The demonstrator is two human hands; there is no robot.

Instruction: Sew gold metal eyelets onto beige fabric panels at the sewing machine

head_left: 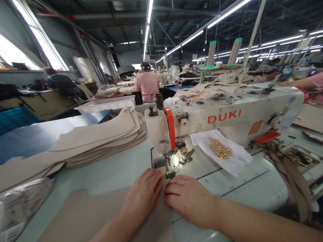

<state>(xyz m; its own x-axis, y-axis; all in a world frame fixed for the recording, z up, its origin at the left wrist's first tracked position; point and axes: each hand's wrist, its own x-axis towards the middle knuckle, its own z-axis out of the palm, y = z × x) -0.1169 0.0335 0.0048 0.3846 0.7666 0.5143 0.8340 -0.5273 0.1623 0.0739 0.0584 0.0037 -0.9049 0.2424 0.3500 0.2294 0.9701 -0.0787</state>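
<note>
Bunched fingers of both hands press down just in front of the machine (199, 114): the left hand (147, 186) lies on the panel (108, 205), the right hand (188, 198) sits just beside it, against the panel's right side. Both hands are curled, not spread; the thumbs are hidden, so I cannot tell whether either pinches the material. Held so close to the needle (169, 162), they probably keep the panel flat and its edge straight.

The panel lies on the near part of the surface (130, 161), its narrow end reaching the metal plate (196, 166) and its near end out of view. It is taupe, smooth and matt, straight along the right, stepped along its far left outline; a paler band between the hands may be a fold or a separate strip.

Towards the surface's far left corner, similar pieces form a stack (101, 143), perhaps for easy reach. Under the machine's arm, a white cloth (238, 161) carries gold fittings (220, 149), likely to stop them scattering.
</note>
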